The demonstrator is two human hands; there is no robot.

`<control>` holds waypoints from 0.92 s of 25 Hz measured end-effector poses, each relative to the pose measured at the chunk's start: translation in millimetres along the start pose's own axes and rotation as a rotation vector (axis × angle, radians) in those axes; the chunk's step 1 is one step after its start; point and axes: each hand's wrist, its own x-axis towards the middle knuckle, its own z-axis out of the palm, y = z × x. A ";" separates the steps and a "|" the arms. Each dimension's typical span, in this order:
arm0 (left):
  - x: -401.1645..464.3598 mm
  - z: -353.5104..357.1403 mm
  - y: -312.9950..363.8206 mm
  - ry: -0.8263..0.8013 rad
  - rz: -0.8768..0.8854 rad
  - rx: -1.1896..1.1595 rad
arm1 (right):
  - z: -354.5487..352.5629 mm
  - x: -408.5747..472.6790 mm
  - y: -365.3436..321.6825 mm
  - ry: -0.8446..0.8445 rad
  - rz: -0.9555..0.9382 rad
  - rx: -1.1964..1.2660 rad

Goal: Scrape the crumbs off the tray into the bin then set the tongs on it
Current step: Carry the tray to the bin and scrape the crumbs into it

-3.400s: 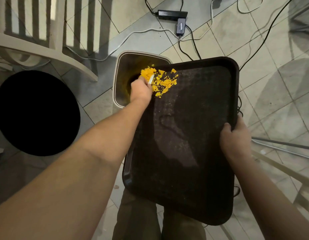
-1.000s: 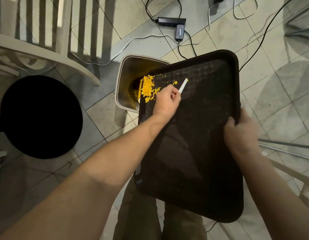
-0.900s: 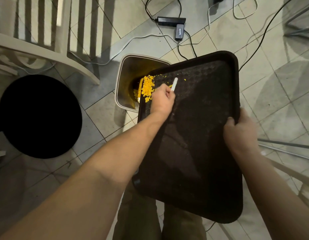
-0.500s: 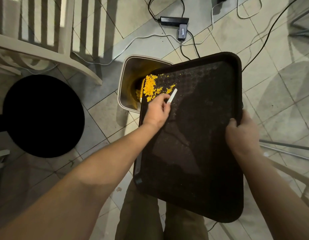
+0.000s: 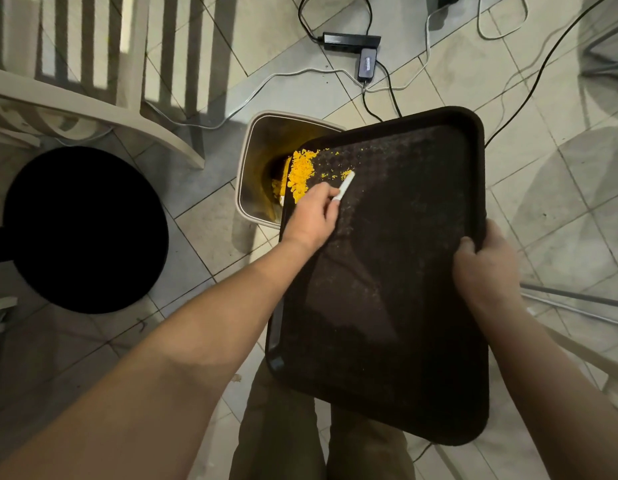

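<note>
Because the tray looks stiff and light, the right hand grips its rim; the left hand pinches a white scraper near the crumbs over the bin.

Tray corner over bin; crumbs on that corner; stool left of bin

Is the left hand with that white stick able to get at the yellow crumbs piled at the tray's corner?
Probably yes: the left hand holds the white scraper beside the crumbs, with bare tray between.
</note>
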 end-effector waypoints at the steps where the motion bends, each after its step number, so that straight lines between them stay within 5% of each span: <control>1: 1.4 4.4 5.4 -0.007 0.040 -0.017 | 1.0 1.1 -0.6 -0.002 0.001 -0.006; 8: 22.2 -6.6 -13.3 0.089 -0.255 0.032 | 0.4 3.7 -0.7 -0.020 0.003 -0.005; 14: -14.0 -52.1 -66.9 -0.111 0.012 0.392 | -2.4 2.5 -2.6 -0.030 -0.001 -0.004; 23: -1.7 -54.8 -65.3 -0.132 0.018 0.584 | -2.5 -1.2 -1.9 -0.030 0.033 -0.005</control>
